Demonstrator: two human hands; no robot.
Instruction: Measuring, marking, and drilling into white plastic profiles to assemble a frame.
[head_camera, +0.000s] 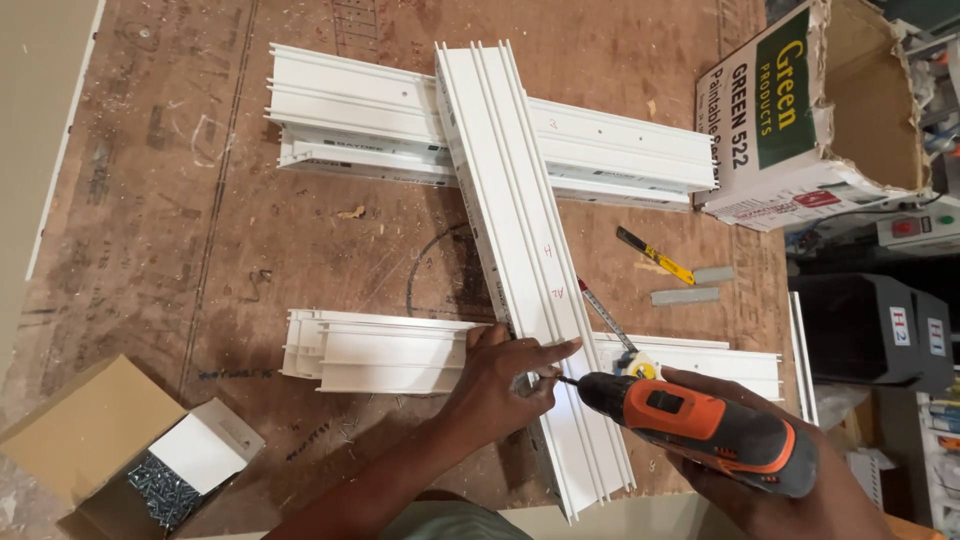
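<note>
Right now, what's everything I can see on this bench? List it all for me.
long profile: 1, white, lying lengthwise across the other two
cross profiles: 2, white, one at the far end, one near the hands, both under the long one
drill: 1, orange and black, bit at the long profile
screw box: 1, brown card, open, bottom left, holding silvery screws
carton: 1, white and green, torn open, top right
knife: 1, yellow and black, right of the long profile
grey strips: 2, beside the knife
bench: 1, worn brown board
left hand: presses on the long profile by the bit
right hand: grips the drill
</note>
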